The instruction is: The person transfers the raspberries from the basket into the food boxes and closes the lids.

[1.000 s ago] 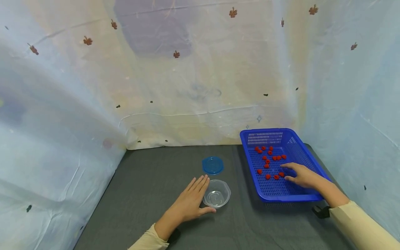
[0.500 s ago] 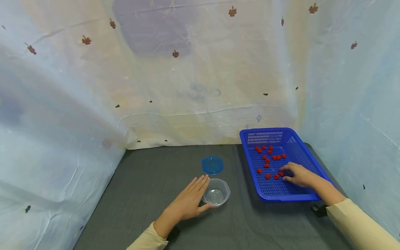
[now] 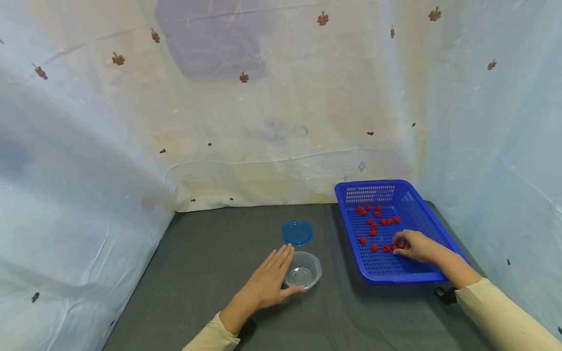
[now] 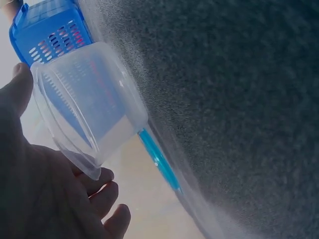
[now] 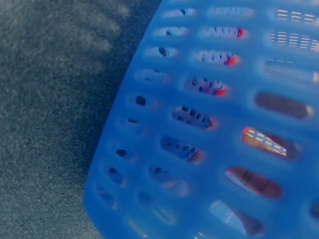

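My left hand (image 3: 266, 282) rests with straight fingers and spread thumb against the near-left side of a clear plastic bowl (image 3: 311, 269). In the left wrist view the thumb lies at the rim of the bowl (image 4: 99, 94), with the fingers on its other side. Inside the blue basket (image 3: 406, 278), my right hand (image 3: 417, 245) pinches a small red raspberry (image 3: 394, 247) between curled fingers and thumb, low near the basket floor. Several other raspberries (image 3: 372, 233) lie scattered over the basket's left half. The right wrist view shows mostly the basket wall (image 5: 149, 114), hiding the hand.
A round blue lid (image 3: 297, 233) lies flat behind the bowl. Grey cloth (image 3: 210, 253) covers the table, and patterned curtains (image 3: 263, 122) hang at its back and sides. The basket's raised walls surround my right hand.
My right hand's fingers have come down and closed around a raspberry near the front of the basket. The left hand has stayed at the bowl.
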`<state>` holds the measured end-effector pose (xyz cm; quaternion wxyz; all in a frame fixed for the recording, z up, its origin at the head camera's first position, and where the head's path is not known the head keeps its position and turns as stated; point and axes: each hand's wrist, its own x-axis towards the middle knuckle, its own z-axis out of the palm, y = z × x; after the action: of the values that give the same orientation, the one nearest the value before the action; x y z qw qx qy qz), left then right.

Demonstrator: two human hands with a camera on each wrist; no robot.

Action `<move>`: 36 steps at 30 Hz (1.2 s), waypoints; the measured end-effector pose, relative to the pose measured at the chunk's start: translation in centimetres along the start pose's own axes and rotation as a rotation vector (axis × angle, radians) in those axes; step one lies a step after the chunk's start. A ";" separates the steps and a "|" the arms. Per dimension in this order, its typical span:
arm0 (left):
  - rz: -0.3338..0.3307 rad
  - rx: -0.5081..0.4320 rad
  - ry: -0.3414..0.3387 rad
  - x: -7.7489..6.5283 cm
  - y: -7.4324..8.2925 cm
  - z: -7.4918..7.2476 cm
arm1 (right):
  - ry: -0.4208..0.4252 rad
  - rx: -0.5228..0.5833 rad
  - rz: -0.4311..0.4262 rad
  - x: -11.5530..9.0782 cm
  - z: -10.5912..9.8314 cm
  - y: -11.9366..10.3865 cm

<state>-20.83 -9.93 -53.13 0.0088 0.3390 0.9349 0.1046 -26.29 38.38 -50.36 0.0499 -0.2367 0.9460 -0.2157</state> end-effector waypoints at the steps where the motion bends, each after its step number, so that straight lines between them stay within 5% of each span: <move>1: -0.005 -0.003 0.001 0.0 0.0 0.0 | 0.000 -0.001 -0.001 0.0 0.0 0.0; 16: -0.002 -0.001 0.029 0.2 0.1 0.5 | -0.029 -0.004 0.089 0.0 0.0 0.0; 24: -0.007 -0.011 0.035 0.1 0.3 0.9 | 0.018 -0.025 0.043 0.1 0.0 -0.3; 36: 0.021 -0.006 0.059 0.1 0.1 0.7 | 0.161 0.039 -0.002 0.8 -1.6 -4.7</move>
<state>-20.75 -9.65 -53.82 -0.0187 0.3457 0.9308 0.1175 -25.29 34.92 -46.85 -0.0217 -0.2187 0.9423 -0.2525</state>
